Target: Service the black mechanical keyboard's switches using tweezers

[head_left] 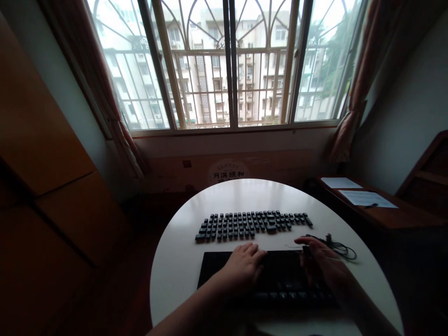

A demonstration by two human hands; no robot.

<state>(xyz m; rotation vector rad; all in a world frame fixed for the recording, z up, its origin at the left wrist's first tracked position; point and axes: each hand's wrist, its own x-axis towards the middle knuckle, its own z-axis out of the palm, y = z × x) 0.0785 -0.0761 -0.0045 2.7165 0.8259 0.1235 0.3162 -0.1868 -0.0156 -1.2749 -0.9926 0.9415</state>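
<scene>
A black keyboard [280,266] lies on a round white table [175,261]. Keys show along its near edge, while the upper part looks dark and bare. My left hand [245,266] lies over the keyboard's far edge, fingers stretched out and slightly apart. Above the keyboard's right side, my right hand [324,261] is closed on a small dark block that looks like a keycap [307,250]. Thin wire-like lines show beside these fingers; what they belong to is unclear. Beyond the keyboard, loose black keycaps [241,224] are laid out in rows.
A coiled black cable [345,249] lies right of the keyboard. On a wooden side table [416,212] at the right are papers [367,198] and a dark pen-like item. Ahead is a barred window [231,70] with curtains; a wooden cabinet [42,140] stands left.
</scene>
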